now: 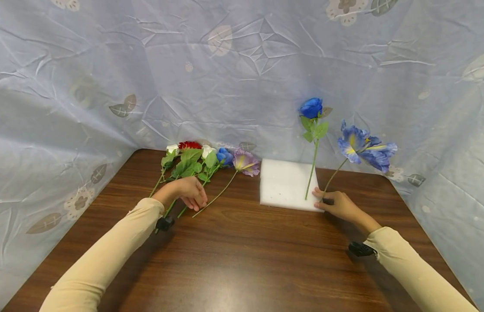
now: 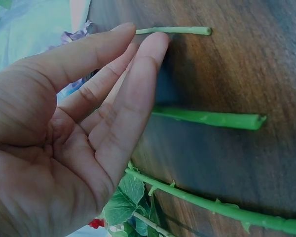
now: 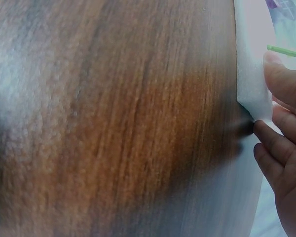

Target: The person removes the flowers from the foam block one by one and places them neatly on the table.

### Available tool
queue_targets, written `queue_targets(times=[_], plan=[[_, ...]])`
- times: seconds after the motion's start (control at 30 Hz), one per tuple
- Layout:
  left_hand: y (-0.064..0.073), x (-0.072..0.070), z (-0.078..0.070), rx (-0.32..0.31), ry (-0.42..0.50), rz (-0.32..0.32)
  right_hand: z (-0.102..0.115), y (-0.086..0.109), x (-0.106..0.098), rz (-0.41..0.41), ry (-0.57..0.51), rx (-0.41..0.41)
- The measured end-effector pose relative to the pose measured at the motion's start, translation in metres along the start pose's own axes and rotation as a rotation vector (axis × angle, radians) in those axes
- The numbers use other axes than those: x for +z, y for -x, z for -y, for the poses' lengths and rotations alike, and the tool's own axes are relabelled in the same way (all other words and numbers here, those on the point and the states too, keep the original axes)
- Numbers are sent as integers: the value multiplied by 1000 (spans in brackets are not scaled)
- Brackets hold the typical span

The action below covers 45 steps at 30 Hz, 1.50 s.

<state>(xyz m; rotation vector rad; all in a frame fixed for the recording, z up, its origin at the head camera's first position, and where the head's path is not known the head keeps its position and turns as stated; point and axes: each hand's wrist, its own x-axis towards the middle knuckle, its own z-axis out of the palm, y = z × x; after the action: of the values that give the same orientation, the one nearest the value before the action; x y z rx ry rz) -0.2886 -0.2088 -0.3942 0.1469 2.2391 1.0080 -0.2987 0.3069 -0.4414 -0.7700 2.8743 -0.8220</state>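
My left hand [image 1: 189, 193] hovers over the loose artificial flower stems at the left, its fingers fairly straight. In the left wrist view, thumb and fingertips [image 2: 155, 47] come close to the thin stem [image 2: 187, 30] of the purple flower [image 1: 246, 163], not closed round it. My right hand [image 1: 338, 206] grips the right front corner of a white foam block [image 1: 286, 184], thumb and fingers on either side. A blue rose [image 1: 311, 108] stands upright in the foam. Beside it leans a blue-violet iris [image 1: 364, 145], its lower stem hidden at my right hand.
Left of the foam lie a red flower [image 1: 189, 145], white roses [image 1: 208, 151] and another blue rose [image 1: 224, 157], heads toward the back. The brown wooden table [image 1: 242, 255] meets a pale patterned curtain [image 1: 226, 86] behind and at the sides.
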Motion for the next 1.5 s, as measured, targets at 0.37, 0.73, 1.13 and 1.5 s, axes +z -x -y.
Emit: queue_targets(times=[0.37,0.73,1.13,1.5], plan=[[-9,5,-11,55,29,-30,-1,0,0,3,2,13],[-36,26,-50,159,92,-84,-2,1,0,-12,0,-17],[-77,72,-103,348,198,-105,-4,0,1,-35,15,-54],[-110,126,-145,469,371,-160,-2,1,0,-28,17,-36]])
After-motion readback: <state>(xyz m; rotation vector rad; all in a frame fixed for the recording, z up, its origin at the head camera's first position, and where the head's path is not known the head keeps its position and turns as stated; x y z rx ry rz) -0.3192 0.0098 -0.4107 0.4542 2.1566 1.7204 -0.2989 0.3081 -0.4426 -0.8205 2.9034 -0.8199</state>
